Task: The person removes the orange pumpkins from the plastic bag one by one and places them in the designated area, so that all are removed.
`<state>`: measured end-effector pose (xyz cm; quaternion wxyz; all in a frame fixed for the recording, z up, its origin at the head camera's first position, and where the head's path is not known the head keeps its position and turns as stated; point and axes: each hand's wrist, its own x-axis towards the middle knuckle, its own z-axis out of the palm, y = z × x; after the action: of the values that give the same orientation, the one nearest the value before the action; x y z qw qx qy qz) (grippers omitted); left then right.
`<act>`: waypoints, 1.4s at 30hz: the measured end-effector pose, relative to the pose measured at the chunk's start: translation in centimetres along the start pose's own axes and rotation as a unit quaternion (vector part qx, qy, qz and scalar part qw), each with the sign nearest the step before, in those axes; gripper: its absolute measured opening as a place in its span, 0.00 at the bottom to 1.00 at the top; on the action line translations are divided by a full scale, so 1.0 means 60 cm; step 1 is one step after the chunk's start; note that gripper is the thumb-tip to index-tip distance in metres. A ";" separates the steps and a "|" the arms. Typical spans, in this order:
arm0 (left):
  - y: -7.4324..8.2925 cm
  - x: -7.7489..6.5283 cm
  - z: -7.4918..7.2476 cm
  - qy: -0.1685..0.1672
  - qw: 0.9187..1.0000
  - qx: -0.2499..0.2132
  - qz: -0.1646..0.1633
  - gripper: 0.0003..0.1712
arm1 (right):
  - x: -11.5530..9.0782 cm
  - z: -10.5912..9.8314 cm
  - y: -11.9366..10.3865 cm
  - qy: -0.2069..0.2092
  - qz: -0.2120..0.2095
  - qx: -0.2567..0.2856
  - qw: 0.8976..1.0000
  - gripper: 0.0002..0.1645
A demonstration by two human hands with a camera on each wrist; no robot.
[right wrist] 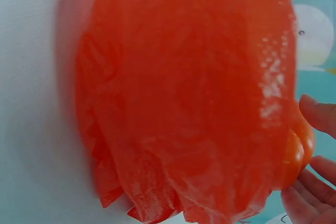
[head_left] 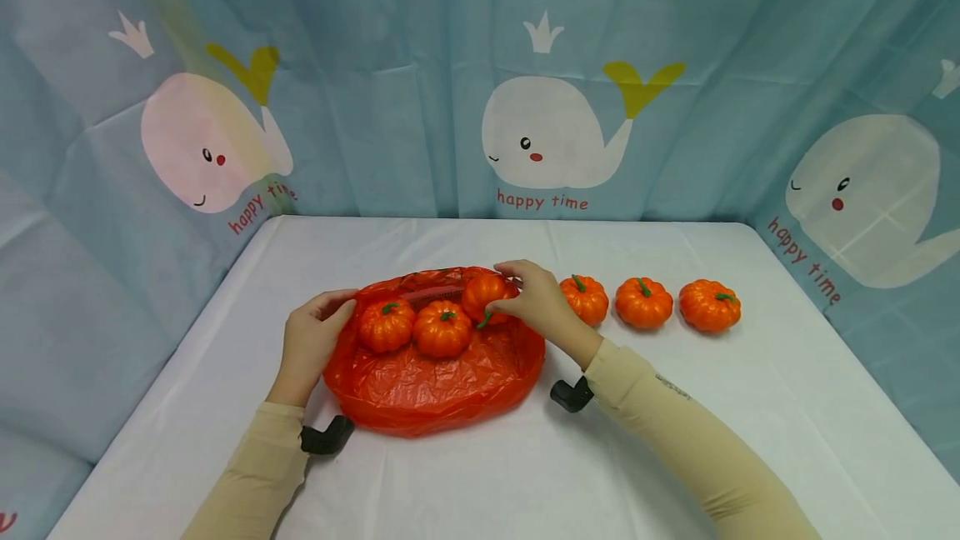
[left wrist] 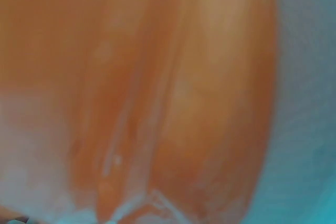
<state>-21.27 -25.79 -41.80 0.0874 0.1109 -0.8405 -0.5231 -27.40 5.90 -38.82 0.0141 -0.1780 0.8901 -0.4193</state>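
Observation:
A red plastic bag (head_left: 438, 394) lies spread open on the white table, its rim turned up. My left hand (head_left: 307, 344) pinches the bag's left rim between thumb and fingers. Inside the bag, two small orange pumpkins (head_left: 387, 326) with green stems sit side by side. With thumb and fingers, my right hand (head_left: 534, 300) grips a third pumpkin (head_left: 480, 290), tilted with its stem downward, at the bag's far right part. The right wrist view shows this pumpkin (right wrist: 296, 156) partly behind the bag's wall (right wrist: 184, 77). Blurred bag plastic (left wrist: 210, 77) fills most of the left wrist view.
Three more pumpkins (head_left: 644, 303) stand in a row on the table right of my right hand. Black wrist-camera mounts (head_left: 327, 437) stick out by both wrists. Behind the table hangs a blue curtain (head_left: 375, 132) printed with whales.

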 end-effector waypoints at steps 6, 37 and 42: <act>0.000 0.000 0.000 -0.001 1.000 -0.001 0.000 0.22 | 0.005 0.000 -0.004 -0.012 0.005 -0.027 1.000 0.32; -0.004 0.001 0.000 0.009 1.000 0.003 0.013 0.21 | -0.067 -0.058 -0.023 0.027 0.020 0.027 0.999 0.34; -0.004 0.000 0.000 0.006 1.000 -0.001 0.013 0.21 | -0.093 -0.083 -0.009 0.029 0.059 0.037 0.997 0.34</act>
<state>-21.25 -25.87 -42.00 0.0994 0.1026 -0.8410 -0.5218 -22.88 11.10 -35.89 0.0193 -0.1127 0.8830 -0.4552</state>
